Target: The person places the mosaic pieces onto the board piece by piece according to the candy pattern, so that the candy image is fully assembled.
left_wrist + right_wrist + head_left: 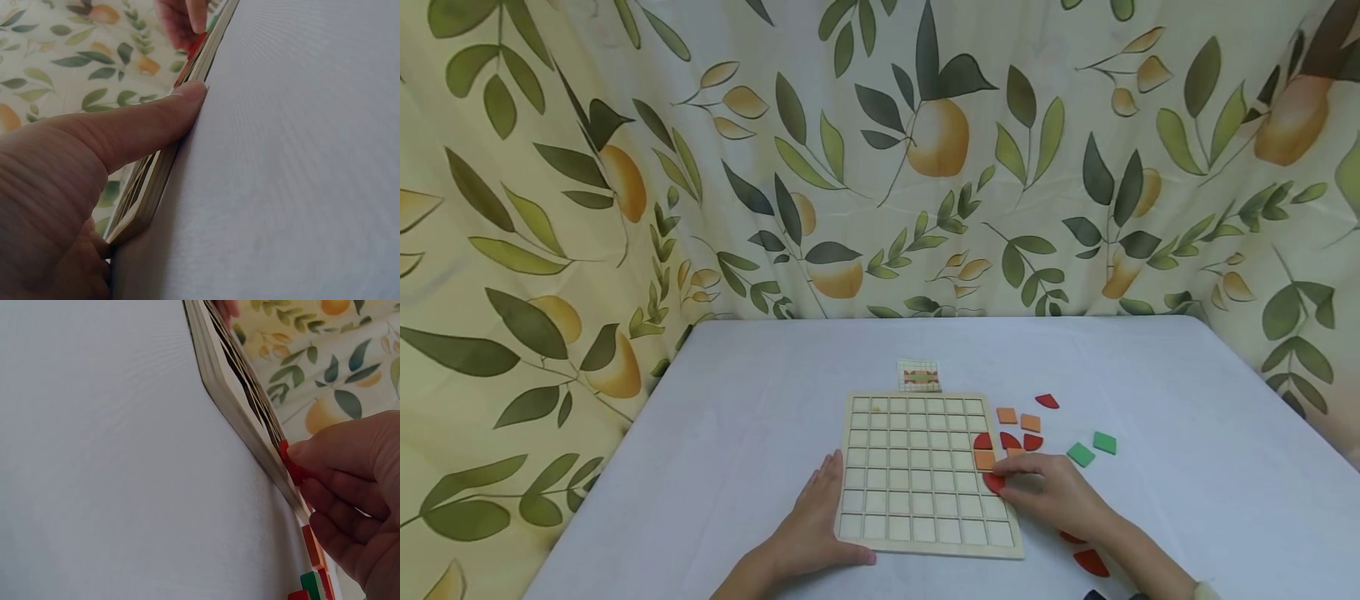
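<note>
A pale wooden grid board lies on the white-covered table. My left hand rests against its near left corner, fingers straight along the left side. In the left wrist view the outstretched thumb touches the front edge. At the board's right side, my right hand pinches a red curved-edged piece between thumb and fingers. That red piece overlaps the rim in the right wrist view. Just beyond it on the grid sit an orange square and a red rounded piece.
A small pattern card lies behind the board. To the right are loose orange squares, green squares and red curved pieces. More red pieces lie near my right forearm. A leaf-and-fruit-patterned curtain hangs behind the table.
</note>
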Available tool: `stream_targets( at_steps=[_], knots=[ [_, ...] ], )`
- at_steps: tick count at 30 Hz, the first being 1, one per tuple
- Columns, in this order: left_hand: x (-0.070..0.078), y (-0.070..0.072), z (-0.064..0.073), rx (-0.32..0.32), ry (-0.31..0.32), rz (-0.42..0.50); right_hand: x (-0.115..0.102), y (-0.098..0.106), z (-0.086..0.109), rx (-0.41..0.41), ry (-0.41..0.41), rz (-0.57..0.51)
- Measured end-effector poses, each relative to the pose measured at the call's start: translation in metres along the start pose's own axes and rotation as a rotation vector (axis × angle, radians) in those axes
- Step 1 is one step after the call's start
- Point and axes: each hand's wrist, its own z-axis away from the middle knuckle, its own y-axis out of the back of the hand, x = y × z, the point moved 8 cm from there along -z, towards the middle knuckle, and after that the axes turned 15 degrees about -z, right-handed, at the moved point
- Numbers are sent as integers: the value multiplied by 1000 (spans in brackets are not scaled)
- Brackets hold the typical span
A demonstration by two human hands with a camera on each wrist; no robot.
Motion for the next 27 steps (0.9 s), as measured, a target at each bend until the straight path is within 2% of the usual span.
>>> stream_targets(
  at_steps=[10, 27],
  knots=[
    [0, 0, 1, 29, -25, -18, 8, -3, -4, 9, -91, -49],
    [-2, -2, 0, 30, -17, -10, 17, -4, -4, 15, -144, -96]
  ],
)
